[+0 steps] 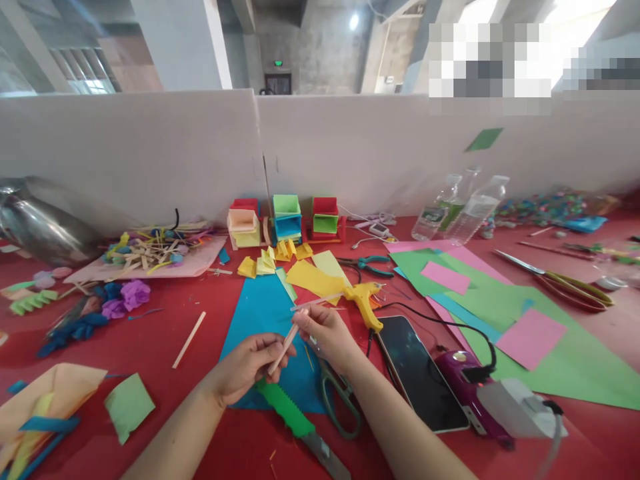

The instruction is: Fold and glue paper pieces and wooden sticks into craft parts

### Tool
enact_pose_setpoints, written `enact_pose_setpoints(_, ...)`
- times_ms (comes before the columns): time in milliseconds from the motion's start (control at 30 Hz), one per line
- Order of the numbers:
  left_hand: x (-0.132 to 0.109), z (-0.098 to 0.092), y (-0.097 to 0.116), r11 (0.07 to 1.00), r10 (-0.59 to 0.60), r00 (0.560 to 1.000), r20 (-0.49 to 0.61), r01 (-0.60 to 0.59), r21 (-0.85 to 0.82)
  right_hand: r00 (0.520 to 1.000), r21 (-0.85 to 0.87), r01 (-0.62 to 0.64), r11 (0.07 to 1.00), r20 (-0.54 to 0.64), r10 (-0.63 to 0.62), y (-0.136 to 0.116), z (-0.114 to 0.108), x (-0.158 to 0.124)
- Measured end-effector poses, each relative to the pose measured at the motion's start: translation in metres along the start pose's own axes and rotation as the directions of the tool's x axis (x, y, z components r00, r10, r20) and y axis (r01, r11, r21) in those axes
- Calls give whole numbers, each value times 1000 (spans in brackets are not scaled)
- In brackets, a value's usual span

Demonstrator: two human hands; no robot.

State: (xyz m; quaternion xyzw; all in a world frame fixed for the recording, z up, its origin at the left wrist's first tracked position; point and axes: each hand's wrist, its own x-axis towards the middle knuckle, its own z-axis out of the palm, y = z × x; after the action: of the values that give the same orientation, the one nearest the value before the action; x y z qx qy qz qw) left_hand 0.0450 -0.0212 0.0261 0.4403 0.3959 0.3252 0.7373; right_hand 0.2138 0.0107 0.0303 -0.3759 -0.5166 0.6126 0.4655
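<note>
My left hand (253,363) is closed around the lower end of a flat wooden craft stick (283,349). The thumb and fingers of my right hand (327,337) pinch the stick's upper end. A pale, thin strip (313,304) shows just above the right fingertips; whether they touch it I cannot tell. Both hands are over a sheet of blue paper (253,310). Beneath them lie a green-handled knife (293,410) and grey-green-handled scissors (343,403), partly covered. Beyond the right hand rests a yellow glue gun (365,303). Another craft stick (189,340) lies to the left.
Small coloured paper boxes (287,217) stand by the white partition (350,147). A phone (425,377) and a purple power strip (465,387) lie right, with a cable crossing. Pliers (370,265), large scissors (555,280), bottles (475,210) and a metal jug (45,227) stand or lie around.
</note>
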Motion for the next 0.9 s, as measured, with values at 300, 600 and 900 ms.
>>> enact_pose_setpoints(300, -2, -5, 2, 999, 30, 999, -16, -30, 38, 983, -8, 17, 1000, -184, -18, -9, 8, -3)
enact_pose_setpoints(600, -4, -7, 5, 970, 72, 997, 21, -74, 233, 971, 23, -50, 998, -235, 54, -5, 9, -3)
enact_pose_setpoints(900, -2, -4, 6, 983, 123, 983, -136, -101, 156, 962, 46, -32, 998, -268, 44, -7, 5, -2)
